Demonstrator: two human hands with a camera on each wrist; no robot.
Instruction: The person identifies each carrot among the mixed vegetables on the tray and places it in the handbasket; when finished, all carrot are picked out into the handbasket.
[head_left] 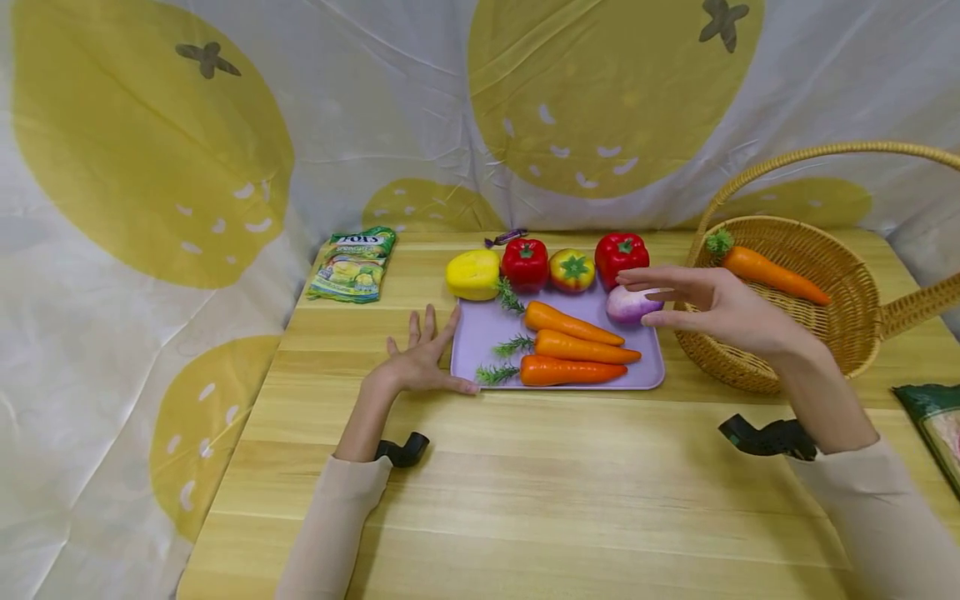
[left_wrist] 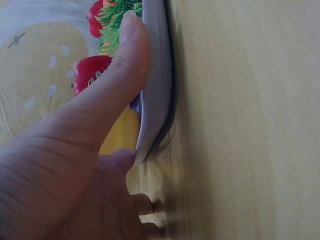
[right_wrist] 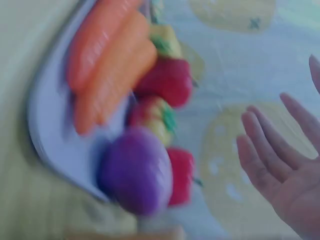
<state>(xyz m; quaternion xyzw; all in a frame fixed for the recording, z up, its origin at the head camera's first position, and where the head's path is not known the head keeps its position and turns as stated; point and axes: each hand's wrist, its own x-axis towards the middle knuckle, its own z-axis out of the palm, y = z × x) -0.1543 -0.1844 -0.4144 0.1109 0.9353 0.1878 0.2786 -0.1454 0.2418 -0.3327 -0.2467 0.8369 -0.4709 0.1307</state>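
Note:
A lilac tray [head_left: 558, 387] lies on the wooden table with three orange carrots [head_left: 577, 370] side by side on it. Along its back edge are a yellow vegetable [head_left: 472, 275], two red bell peppers [head_left: 525, 265] and a red-and-yellow tomato-like piece [head_left: 572, 270]. With fingers spread, my left hand [head_left: 422, 362] rests at the tray's left edge, its thumb over the rim in the left wrist view. My right hand [head_left: 723, 308] hovers above the tray's right side, fingers extended and holding nothing, beside a round purple-and-white vegetable [head_left: 632, 305].
To the right stands a wicker basket [head_left: 862, 367] with a tall handle and one carrot [head_left: 776, 273] inside. A green snack bag [head_left: 352, 265] lies at the back left. Another dark green packet [head_left: 933, 425] is at the right edge. A lemon-print cloth [head_left: 390, 100] hangs behind.

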